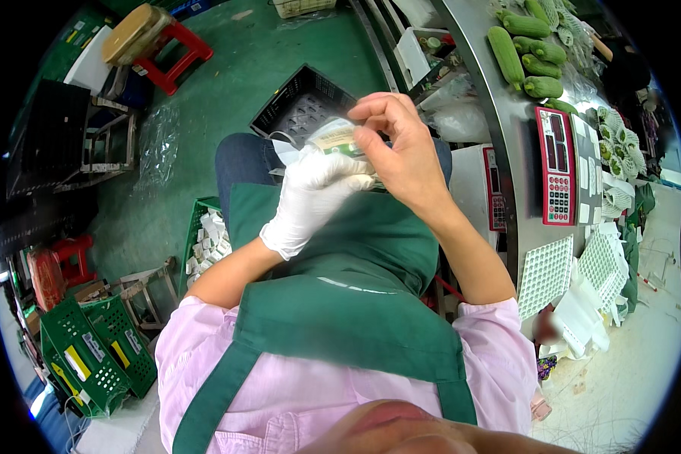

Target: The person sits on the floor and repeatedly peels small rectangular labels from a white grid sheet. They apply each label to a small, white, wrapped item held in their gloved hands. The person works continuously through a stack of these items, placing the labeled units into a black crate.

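My left hand (323, 184) wears a white glove and is closed around a small clear plastic pack (312, 133) with a printed label (335, 139). A white strip (285, 151) sticks out on its left side. My right hand (400, 150) is bare. Its fingers are curled and apart, with the thumb at the label's right edge; whether it touches is hard to tell. Both hands are above my lap, in front of a green apron (340, 238). Beyond them, a black plastic crate (303, 102) rests on the floor.
To my right, a steel table (505, 142) carries green gourds (505, 57), a red-framed scale (556, 164) and foam netting (621, 142). A green crate (190, 232) of small white pieces stands at my left. Farther left are a red stool (176, 57) and green crates (85, 352).
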